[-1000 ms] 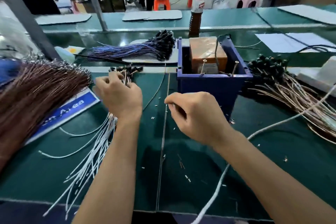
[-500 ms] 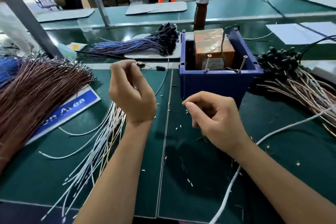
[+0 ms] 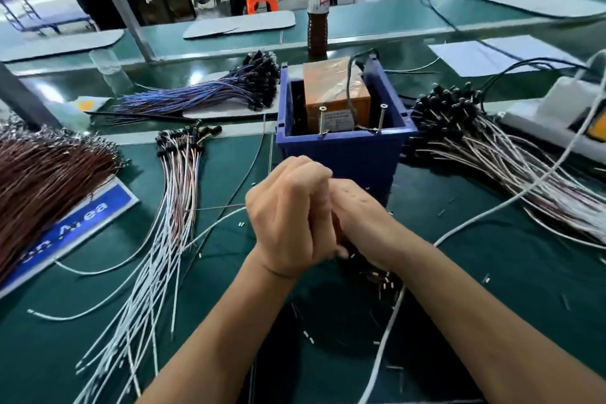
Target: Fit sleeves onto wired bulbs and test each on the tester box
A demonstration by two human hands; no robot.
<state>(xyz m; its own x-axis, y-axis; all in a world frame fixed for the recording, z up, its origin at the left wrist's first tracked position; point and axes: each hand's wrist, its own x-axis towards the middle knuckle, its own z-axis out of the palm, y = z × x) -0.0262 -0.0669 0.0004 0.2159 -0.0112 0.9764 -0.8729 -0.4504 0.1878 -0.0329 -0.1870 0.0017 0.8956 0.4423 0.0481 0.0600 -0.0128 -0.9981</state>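
**With Both Hands Pressed Together, the Sleeve Fitting Happens Out of Sight**

While you hold your hands knuckle to knuckle over the dark green tabletop [image 3: 492,272], just in front of the blue plastic tester box [image 3: 341,154], the join itself is hidden from the camera. Your left hand [image 3: 288,213] is curled, and thin white and reddish wires [image 3: 219,223] run out from beneath it toward the left, so its grip appears to be pinching a wired bulb; the bulb end itself is covered. Your right hand [image 3: 364,223] is curled against the left, fingers tucked under, and whether its grip pinches a sleeve I cannot tell. Bringing both hands this close probably steadies a small part for threading.

The placement around you reads as a flow from left to right. The fan of white-wired bulbs with small black heads [image 3: 177,180] lies just left of your hands, within easy reach, likely the unfinished stock. Small dark loose sleeves [image 3: 383,282] are scattered near your right wrist, close to the hand that would pick them up. The box sits straight ahead with two upright metal screws [image 3: 323,120] on its near rim, apparently contacts for touching wire ends. The heap of black-headed wired bulbs [image 3: 459,121] just right of the box looks like the tested pile. A bundle of blue and purple wires [image 3: 203,95] and a mass of brown wires [image 3: 42,180] lie apart, unused for now.
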